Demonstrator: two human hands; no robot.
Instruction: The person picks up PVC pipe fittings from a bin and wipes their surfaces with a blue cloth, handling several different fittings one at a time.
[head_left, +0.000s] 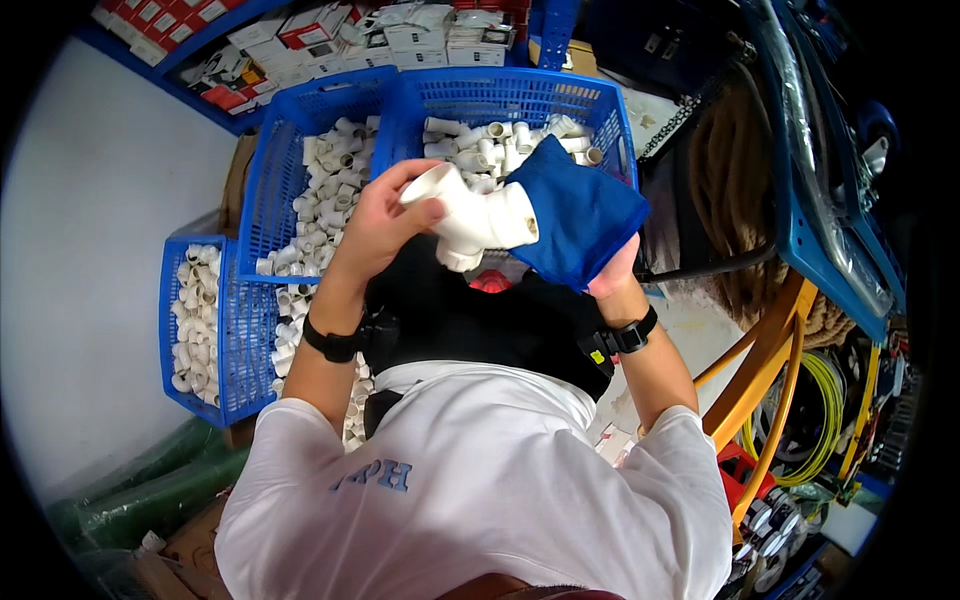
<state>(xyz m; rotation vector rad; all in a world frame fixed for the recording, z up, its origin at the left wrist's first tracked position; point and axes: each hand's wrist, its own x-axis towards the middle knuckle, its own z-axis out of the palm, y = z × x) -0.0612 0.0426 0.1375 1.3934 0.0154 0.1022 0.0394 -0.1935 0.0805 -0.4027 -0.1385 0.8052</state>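
A large white plastic pipe fitting (480, 214), a trap-like elbow with a capped lower stub, is held up in front of me. My left hand (394, 214) grips its left end, thumb on the near side. Draped over my right hand (616, 270) is a blue cloth (577, 210), its upper part spread behind the fitting's right opening. Most of the right fingers are hidden under this cloth. Below and beyond both hands, a blue plastic crate (517, 79) holds many smaller white fittings (487, 150).
Left of it stand another blue crate (262, 180) and a lower one (247, 337), both with white fittings. Shelves with boxes (420, 45) line the back. To the right are coiled rope (731, 165), an orange metal frame (757, 375) and a yellow hose coil (817, 420).
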